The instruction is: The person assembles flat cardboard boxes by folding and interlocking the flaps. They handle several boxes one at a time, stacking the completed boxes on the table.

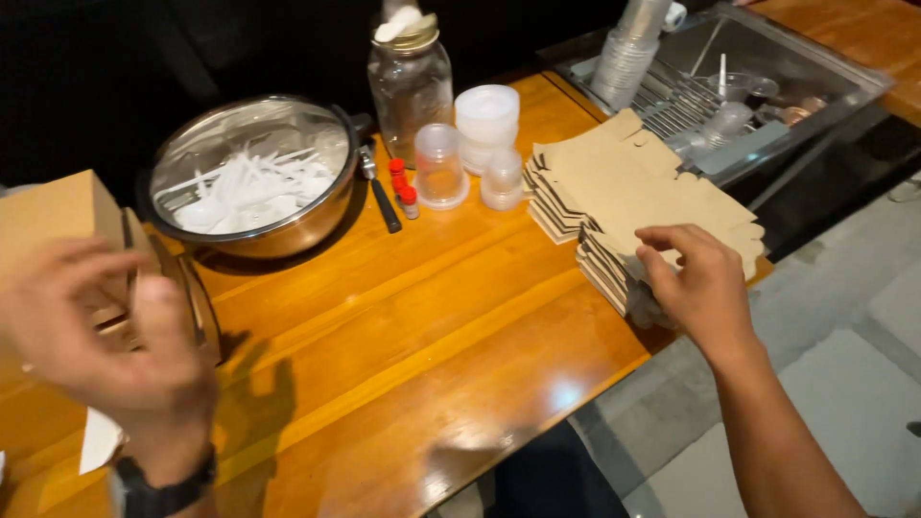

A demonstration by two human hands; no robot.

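Observation:
A stack of flat brown cardboard box blanks (624, 187) lies at the right edge of the wooden table (413, 326). My right hand (698, 283) rests on the near corner of that stack, fingers curled over its edge. My left hand (106, 336) hovers blurred at the near left, fingers spread, holding nothing. It is just in front of a folded brown cardboard box (58, 221). A dark watch sits on my left wrist.
A steel bowl (254, 173) of white plastic cutlery stands at the back. Beside it are a glass jar (411, 82), small red-capped bottles (401, 187), clear plastic cups and stacked lids (487, 120). A metal sink (748, 77) with cups lies at the far right.

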